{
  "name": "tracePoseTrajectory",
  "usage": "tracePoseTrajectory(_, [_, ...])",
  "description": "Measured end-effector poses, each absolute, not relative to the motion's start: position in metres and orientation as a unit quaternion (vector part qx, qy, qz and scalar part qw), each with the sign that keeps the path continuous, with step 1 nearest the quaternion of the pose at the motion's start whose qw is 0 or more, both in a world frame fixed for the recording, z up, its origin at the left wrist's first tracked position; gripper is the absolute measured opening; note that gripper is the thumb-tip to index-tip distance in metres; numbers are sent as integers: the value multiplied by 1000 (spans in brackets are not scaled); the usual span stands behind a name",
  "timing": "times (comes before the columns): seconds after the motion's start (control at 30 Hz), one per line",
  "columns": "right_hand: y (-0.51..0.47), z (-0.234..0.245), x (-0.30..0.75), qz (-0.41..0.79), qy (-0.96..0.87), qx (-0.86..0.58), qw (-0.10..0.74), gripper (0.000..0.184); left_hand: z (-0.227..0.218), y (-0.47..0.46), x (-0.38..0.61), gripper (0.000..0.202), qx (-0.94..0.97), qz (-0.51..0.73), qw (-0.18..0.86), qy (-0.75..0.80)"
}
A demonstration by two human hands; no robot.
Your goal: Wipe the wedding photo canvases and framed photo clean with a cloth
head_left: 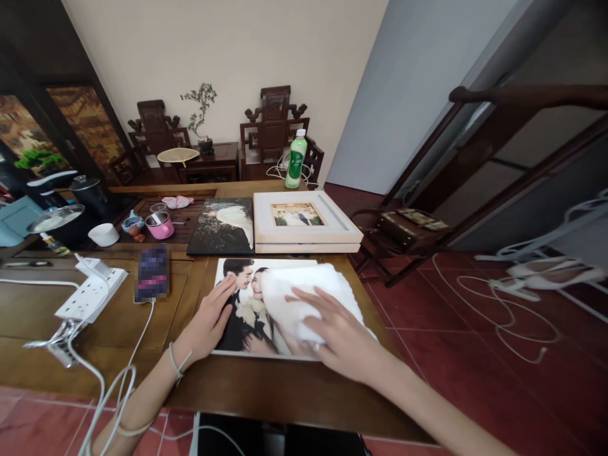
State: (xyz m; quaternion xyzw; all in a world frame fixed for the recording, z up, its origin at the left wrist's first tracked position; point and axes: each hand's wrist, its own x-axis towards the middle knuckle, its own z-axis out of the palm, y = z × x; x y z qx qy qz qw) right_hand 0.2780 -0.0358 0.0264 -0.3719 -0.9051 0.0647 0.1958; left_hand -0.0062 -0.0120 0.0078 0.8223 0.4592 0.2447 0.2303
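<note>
Left grip (208,318) lying flat on photo (255,316); right grip (338,334) resting spread on white cloth (332,280); pink cup (161,228) standing uncovered, contents unclear.

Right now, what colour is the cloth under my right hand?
The cloth is white; it shows best in the head view.

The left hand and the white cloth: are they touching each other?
Apart. The head view shows part of the large photo lying uncovered between the left hand and the white cloth.
</note>
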Motion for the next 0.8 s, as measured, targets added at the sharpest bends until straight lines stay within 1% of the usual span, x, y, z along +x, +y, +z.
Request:
tracePoseTrajectory(0.17, [17,24,278,36,-901,-389,186,23,8,-12,-6,45,821,243,231,463])
tracePoseTrajectory(0.3, [23,22,277,25,-900,-396,181,25,9,-13,-5,46,817,244,236,467])
tracePoseTrajectory(0.53, [-44,22,275,49,-912,-359,195,18,7,-13,-8,51,815,242,252,463])
tracePoseTrajectory(0.7, [-95,23,273,57,-924,-318,203,18,3,-11,-9,49,811,247,261,462])
tracePoseTrajectory(0.8, [-109,24,271,65,-930,-297,205,17,2,-11,-9,48,810,251,261,462])
